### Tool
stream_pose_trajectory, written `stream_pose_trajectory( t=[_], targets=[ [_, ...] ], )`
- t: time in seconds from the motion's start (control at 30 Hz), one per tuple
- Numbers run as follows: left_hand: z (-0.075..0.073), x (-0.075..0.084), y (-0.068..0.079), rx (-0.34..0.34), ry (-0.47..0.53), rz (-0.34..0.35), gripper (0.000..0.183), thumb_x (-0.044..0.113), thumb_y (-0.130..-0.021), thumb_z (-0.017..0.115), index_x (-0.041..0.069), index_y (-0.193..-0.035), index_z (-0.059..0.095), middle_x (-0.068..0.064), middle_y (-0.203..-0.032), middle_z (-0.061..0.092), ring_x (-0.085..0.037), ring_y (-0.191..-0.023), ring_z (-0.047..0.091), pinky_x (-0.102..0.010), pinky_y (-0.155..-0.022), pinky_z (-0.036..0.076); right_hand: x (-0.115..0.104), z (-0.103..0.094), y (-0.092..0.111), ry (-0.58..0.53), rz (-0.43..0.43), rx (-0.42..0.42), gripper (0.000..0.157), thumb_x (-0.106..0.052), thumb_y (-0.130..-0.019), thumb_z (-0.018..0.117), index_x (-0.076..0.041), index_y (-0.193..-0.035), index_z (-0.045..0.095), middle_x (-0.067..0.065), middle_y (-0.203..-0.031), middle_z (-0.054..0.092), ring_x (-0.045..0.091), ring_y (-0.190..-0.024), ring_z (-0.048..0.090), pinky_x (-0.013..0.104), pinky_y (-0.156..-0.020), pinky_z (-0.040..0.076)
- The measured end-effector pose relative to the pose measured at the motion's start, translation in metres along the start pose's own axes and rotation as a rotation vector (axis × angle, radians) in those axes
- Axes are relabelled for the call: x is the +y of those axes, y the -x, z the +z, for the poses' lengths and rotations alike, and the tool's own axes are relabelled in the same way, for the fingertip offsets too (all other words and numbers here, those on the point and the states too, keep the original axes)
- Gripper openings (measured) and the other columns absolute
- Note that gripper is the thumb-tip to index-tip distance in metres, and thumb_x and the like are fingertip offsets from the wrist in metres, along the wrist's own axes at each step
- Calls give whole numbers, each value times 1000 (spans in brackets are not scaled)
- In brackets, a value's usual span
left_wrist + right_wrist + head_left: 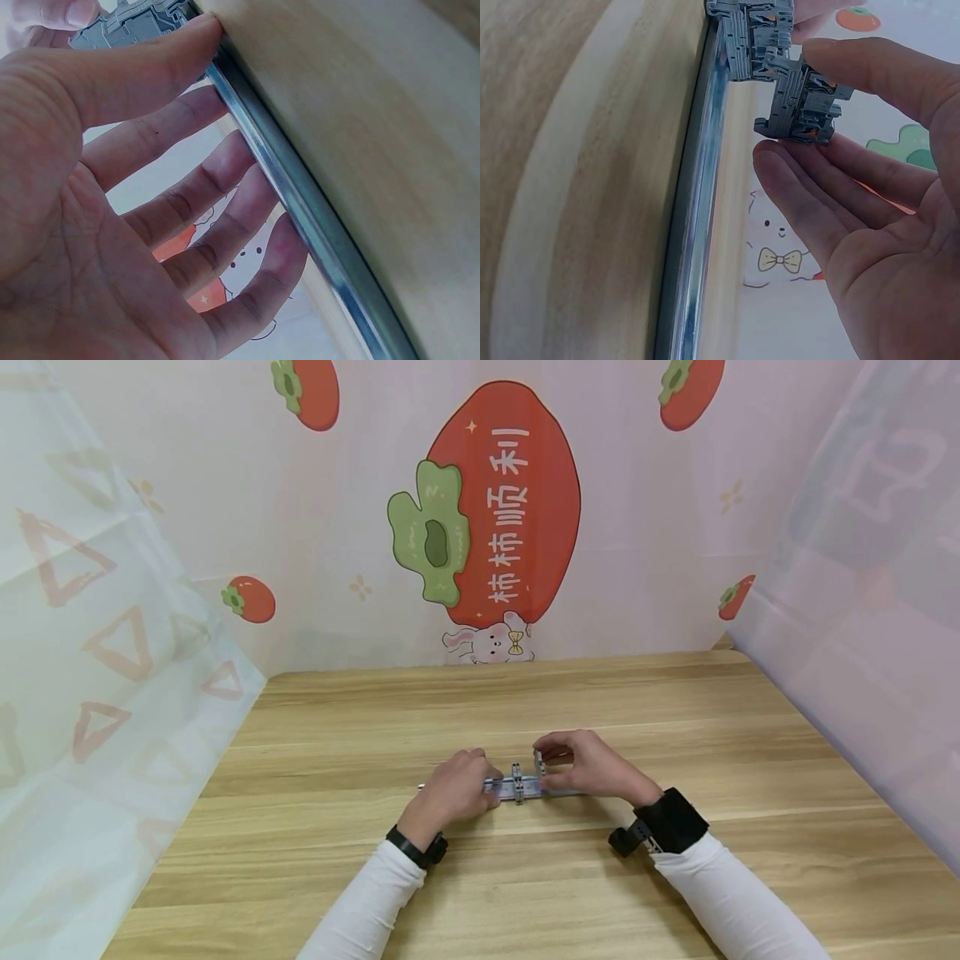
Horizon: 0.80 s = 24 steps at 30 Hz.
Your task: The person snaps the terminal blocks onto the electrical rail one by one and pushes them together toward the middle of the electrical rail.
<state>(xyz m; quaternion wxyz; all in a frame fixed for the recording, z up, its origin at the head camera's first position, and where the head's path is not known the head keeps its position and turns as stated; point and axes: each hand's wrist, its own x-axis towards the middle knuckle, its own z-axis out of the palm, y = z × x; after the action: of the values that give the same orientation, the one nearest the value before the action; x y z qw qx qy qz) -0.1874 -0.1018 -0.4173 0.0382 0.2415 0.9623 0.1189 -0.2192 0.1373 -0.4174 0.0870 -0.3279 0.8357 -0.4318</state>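
A metal DIN rail (530,788) lies across the wooden table, its slotted face up. One grey terminal block (517,783) sits on the rail between my hands. My left hand (456,783) grips the rail left of that block; in the left wrist view the thumb and fingertips (279,232) meet the rail (300,202) from opposite sides. My right hand (592,767) pinches a second grey terminal block (806,105) between thumb and fingers. In the right wrist view this held block is tilted, close beside the mounted block (751,34), and apart from the rail's edge.
The wooden table (480,893) spreads out on all sides of the rail. A printed cloth (637,510) with persimmon drawings stands behind it, and pale sheets hang at the left (150,635) and right (847,568). Both wrists wear black straps.
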Motion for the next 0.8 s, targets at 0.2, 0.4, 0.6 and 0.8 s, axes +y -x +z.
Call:
stream_pose_trajectory(
  t=[0.2, 0.4, 0.6, 0.8],
  targets=[
    [1, 0, 0, 1, 4, 5, 35, 30, -76, 72, 15, -107, 69, 1, -93, 55, -14, -78, 46, -27, -62, 39, 0, 1, 0, 12, 10, -18, 52, -18, -73, 75, 0, -118, 56, 10, -112, 59, 19, -99, 59, 30, -82, 45],
    [1, 0, -1, 4, 4, 16, 32, 30, -76, 72, 16, -104, 70, 1, -90, 54, -14, -76, 45, -27, -61, 38, 2, 2, -1, 15, 10, -36, 50, -16, -74, 74, 0, -118, 56, 12, -112, 59, 19, -99, 59, 30, -82, 45],
    [1, -1, -1, 7, -4, 23, 30, 30, -76, 72, 17, -102, 70, 3, -87, 51, -14, -74, 45, -27, -59, 38, 3, 4, -1, 27, 8, -44, 49, -17, -74, 74, -1, -118, 56, 10, -111, 60, 18, -98, 59, 29, -81, 45],
    [1, -1, -1, 7, -1, 25, 30, 30, -76, 72, 16, -103, 70, 3, -86, 51, -14, -74, 45, -27, -60, 38, 4, 4, -1, 37, 4, -50, 50, -20, -74, 75, -2, -117, 57, 8, -110, 60, 18, -97, 59, 30, -81, 45]
  ],
)
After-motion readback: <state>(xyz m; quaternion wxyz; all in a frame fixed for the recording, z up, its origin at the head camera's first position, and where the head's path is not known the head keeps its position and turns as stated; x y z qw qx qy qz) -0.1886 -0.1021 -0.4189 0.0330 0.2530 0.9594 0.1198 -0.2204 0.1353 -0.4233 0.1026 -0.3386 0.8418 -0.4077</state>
